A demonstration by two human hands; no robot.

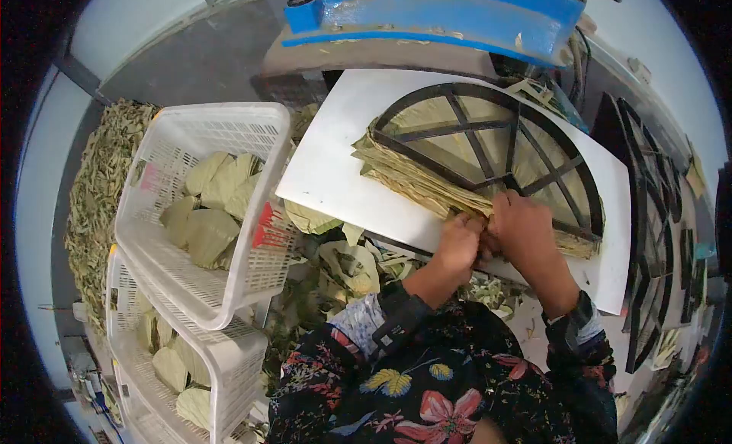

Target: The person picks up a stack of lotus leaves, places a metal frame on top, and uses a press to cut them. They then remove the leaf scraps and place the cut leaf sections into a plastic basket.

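A thick stack of folded dried leaves (418,178) lies on a white board (339,143), its layered edge facing me. On top rests a black half-round frame (512,145) with spokes running out from a hub at its straight side. My left hand (459,247) is closed at the stack's near edge, its fingers pinching leaf edges just below the hub. Right beside it, my right hand (524,224) is closed on the leaf edge too, against the hub. The two hands touch or nearly touch, and their fingertips are partly hidden.
White plastic baskets (278,150) of leaf pieces (206,234) stand stacked at the left, before a heap of dried leaves (103,215). Leaf scraps (347,268) lie below the board. More black frames (633,253) lean at the right. Blue machinery (450,20) stands behind.
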